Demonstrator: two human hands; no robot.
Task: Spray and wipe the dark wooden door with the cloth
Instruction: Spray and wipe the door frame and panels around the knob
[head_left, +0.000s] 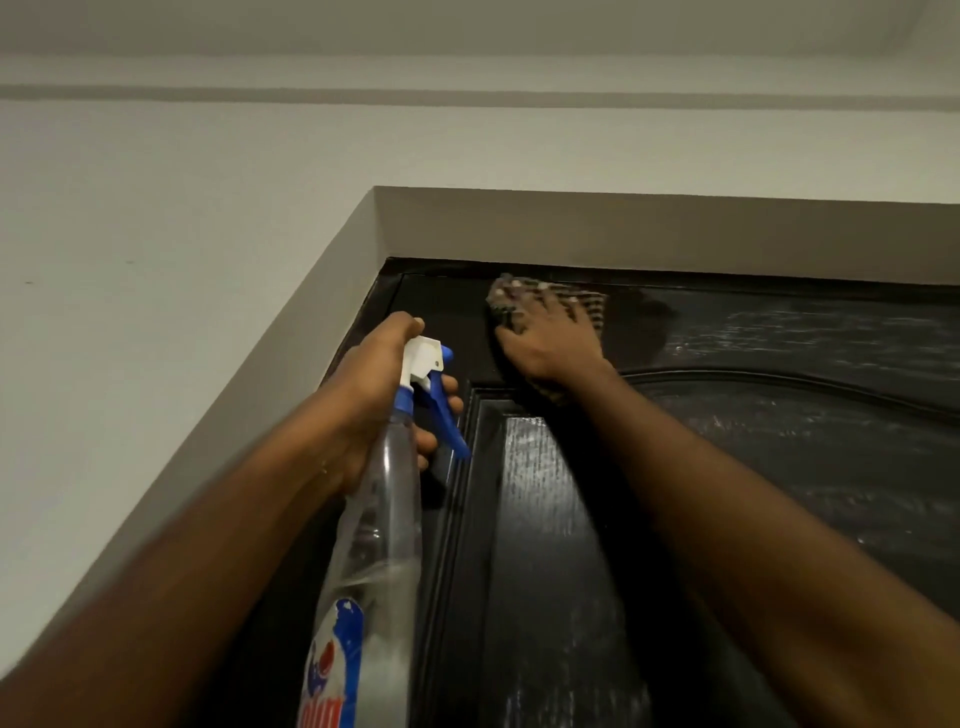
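The dark wooden door (779, 441) fills the lower right, seen from below, with wet streaks on its carved panels. My right hand (550, 338) presses a checked cloth (592, 306) flat against the door near its top left corner, fingers spread over it. My left hand (374, 400) grips the neck of a clear spray bottle (379, 545) with a white and blue trigger head, its nozzle pointing at the door's left edge. Liquid shows in the bottle's lower part.
A grey-white wall (156, 312) runs along the left and above. The recessed door frame (623, 234) sits just over the cloth, and the ceiling edge (467, 98) lies beyond.
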